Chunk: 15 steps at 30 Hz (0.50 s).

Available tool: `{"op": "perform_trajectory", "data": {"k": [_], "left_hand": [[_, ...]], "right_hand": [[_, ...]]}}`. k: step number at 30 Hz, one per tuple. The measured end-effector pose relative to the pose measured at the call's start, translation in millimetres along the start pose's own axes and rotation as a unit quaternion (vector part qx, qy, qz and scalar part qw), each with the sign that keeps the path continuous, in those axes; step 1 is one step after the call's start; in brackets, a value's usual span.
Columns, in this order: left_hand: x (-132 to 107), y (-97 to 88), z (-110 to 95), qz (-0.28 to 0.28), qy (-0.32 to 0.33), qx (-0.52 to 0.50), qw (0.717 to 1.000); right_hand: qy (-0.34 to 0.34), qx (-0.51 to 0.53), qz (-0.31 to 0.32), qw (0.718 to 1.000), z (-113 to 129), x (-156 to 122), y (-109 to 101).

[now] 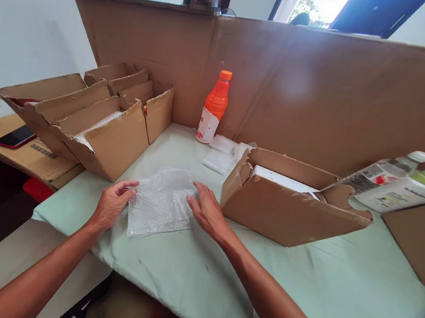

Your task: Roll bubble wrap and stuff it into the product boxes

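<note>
A sheet of clear bubble wrap (pixel 160 201) lies flat on the pale green table cover (pixel 298 278) in front of me. My left hand (pixel 112 203) rests at its left edge, fingers curled with the thumb and fingertips touching the wrap. On the right edge of the sheet lies my right hand (pixel 206 210), flat with its fingers stretched out. An orange bottle (pixel 214 106) with an orange cap stands upright behind the wrap, apart from both hands.
Several open cardboard boxes (pixel 100 124) stand at the left; another open box (pixel 288 199) holding a white item lies to the right. A tall cardboard wall (pixel 321 90) backs the table. Bottles (pixel 395 184) lie at the far right. A phone (pixel 16 136) sits on the left.
</note>
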<state>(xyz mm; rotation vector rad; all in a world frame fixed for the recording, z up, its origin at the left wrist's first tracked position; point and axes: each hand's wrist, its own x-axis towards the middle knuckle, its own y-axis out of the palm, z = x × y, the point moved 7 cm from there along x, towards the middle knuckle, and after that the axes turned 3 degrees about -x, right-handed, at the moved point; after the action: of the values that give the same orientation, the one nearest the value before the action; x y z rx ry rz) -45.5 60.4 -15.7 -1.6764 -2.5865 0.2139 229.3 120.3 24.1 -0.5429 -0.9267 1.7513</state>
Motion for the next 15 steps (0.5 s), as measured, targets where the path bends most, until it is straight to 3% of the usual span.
{"op": "perform_trajectory", "data": {"k": [3, 6, 8, 12, 15], "left_hand": [[3.7, 3.2, -2.5, 0.017, 0.003, 0.029, 0.999], [3.3, 6.0, -8.1, 0.036, 0.007, 0.053, 0.998], [-0.3, 5.9, -13.4, 0.047, 0.019, 0.062, 0.997], [-9.7, 10.2, -25.0, 0.090, 0.071, 0.088, 0.990], [-12.9, 22.9, -22.4, 0.163, 0.033, 0.138, 0.976]], "right_hand": [[0.063, -0.011, -0.024, 0.998, -4.5, 52.6, 14.2], [0.081, 0.004, -0.040, 0.996, -4.1, 68.8, 17.3], [0.066, 0.019, -0.051, 0.996, -0.6, 56.3, 13.4], [-0.057, 0.028, -0.099, 0.993, 10.4, 5.1, -5.5], [-0.066, 0.008, -0.076, 0.995, -4.4, -23.7, -11.8]]}}
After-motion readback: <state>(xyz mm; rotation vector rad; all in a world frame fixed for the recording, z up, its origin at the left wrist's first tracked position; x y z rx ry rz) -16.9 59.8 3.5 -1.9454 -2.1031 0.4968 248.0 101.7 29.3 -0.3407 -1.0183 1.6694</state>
